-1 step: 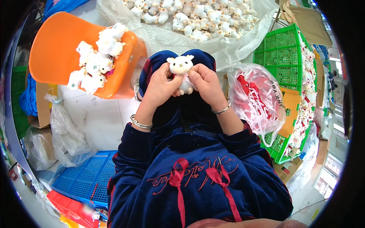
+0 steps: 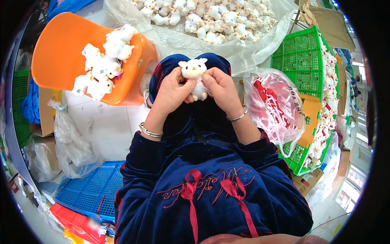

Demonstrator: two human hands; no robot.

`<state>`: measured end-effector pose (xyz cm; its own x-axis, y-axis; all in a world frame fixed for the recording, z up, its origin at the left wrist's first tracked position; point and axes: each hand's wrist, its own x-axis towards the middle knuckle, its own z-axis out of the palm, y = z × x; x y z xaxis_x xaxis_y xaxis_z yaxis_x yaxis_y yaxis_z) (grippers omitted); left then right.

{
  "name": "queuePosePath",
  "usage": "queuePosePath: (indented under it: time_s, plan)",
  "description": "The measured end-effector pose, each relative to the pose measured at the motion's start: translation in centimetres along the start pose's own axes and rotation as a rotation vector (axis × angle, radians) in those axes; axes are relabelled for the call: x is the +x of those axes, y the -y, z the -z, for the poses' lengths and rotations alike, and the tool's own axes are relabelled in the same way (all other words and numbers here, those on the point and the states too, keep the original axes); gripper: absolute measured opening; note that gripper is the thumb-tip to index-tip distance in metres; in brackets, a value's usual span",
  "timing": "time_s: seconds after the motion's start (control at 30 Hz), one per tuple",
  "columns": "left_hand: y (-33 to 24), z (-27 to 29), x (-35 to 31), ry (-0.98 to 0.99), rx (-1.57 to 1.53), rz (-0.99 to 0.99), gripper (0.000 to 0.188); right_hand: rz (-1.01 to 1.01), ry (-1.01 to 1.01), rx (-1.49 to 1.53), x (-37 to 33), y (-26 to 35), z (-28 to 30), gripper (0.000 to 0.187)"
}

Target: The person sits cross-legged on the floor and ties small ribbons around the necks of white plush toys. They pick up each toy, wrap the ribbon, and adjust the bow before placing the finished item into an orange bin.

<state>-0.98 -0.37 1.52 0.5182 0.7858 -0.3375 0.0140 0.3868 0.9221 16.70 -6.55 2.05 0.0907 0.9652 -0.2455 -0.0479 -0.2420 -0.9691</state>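
A small white plush sheep (image 2: 195, 70) with dark eyes sits upright over my lap, facing me. My left hand (image 2: 175, 90) is closed on one side of its body, with a bit of red showing by the fingers. At the other side of the neck, my right hand (image 2: 220, 86) pinches the toy between thumb and forefinger. Something thin and pinkish shows at the neck beside that thumb; its kind is hard to make out. The fingertips behind the toy are hidden.
Several plush sheep (image 2: 100, 67) lie on an orange chair (image 2: 53, 53) at left. Ahead, a clear plastic sheet (image 2: 239, 55) bears a big heap of them. At right are a plastic bag (image 2: 292, 118) of red ribbons and a green crate (image 2: 298, 49); a blue crate (image 2: 89, 189) stands lower left.
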Motion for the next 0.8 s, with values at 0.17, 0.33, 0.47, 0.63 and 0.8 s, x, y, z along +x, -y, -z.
queuePosePath:
  time_s: [0.17,0.33,0.47,0.63,0.8]
  plan:
    - [0.3,0.1,0.1,0.031,-0.151,0.023,0.036,0.0,0.036,0.186,0.6,-0.1,1.8,0.028]
    - [0.1,-0.1,0.0,-0.001,-0.263,0.062,0.044,-0.005,-0.016,0.085,-0.2,0.7,2.4,0.031]
    - [0.5,-0.4,-0.1,-0.066,-0.29,0.024,0.041,0.008,0.017,0.028,-0.4,0.8,1.9,0.018]
    - [1.0,-1.8,-0.5,-0.186,-0.151,-0.117,0.024,0.043,0.011,-0.036,-0.3,0.4,1.6,0.015]
    - [1.5,-1.8,-0.6,-0.313,0.136,-0.385,0.019,0.042,0.021,-0.009,-0.1,-0.1,1.6,0.015]
